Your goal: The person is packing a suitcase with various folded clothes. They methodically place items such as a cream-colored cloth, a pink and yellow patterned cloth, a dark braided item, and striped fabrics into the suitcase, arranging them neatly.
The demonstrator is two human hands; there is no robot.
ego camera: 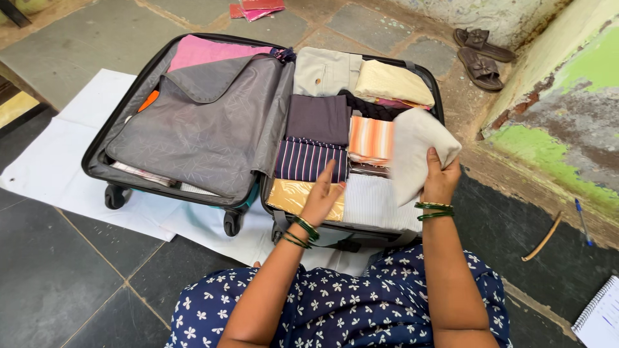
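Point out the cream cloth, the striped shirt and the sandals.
cream cloth (412, 151), head view, middle of the fold.
striped shirt (306, 161), head view, its centre.
sandals (480, 67), head view, nearer sandal's strap.

A home's stone-paved floor (58, 270), with sandals (482, 57) by a peeling wall (567, 90).

Head camera, steeply downward, close over suitcase (193, 122)

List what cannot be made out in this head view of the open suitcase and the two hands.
- Left half of the suitcase: its contents lie under the grey zipped divider; only pink and orange edges show.
- Cream folded cloth in the right hand: hides the clothes behind it.
- Left hand: covers part of the gold cloth.
- Spiral notebook: cut off by the frame's right edge.
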